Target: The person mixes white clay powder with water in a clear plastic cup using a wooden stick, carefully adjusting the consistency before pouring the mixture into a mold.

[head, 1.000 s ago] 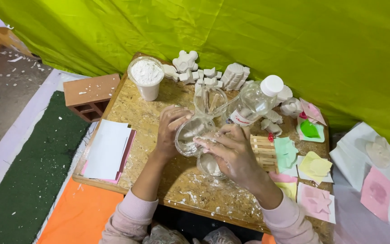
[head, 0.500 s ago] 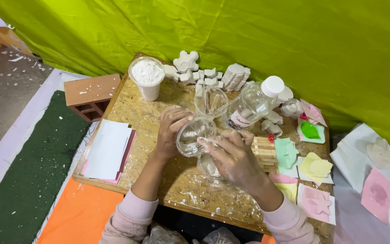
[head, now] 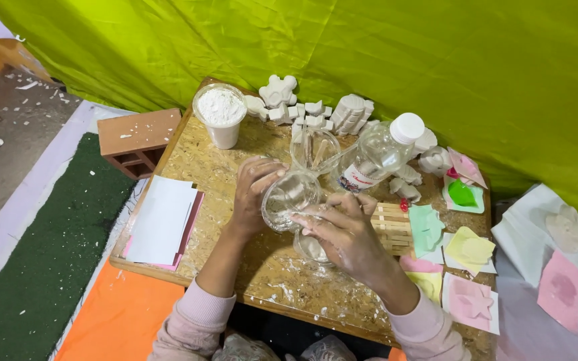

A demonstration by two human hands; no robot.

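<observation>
Tilting a clear glass cup (head: 290,197), you are gripping its slippery, fragile wall with your left hand (head: 254,194); your right hand (head: 342,230) is curling at the rim.

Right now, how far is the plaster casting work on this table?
Done: white cast figures stand at the table's far edge. In hand: the left hand holds a clear cup, tilted over a second clear cup, and the right hand is at its rim. Left: the cup of white powder is full, and the coloured moulds lie beside the hands.

Bright, even, green-tinted light; soft shadows, sharp focus, slight edge distortion
</observation>
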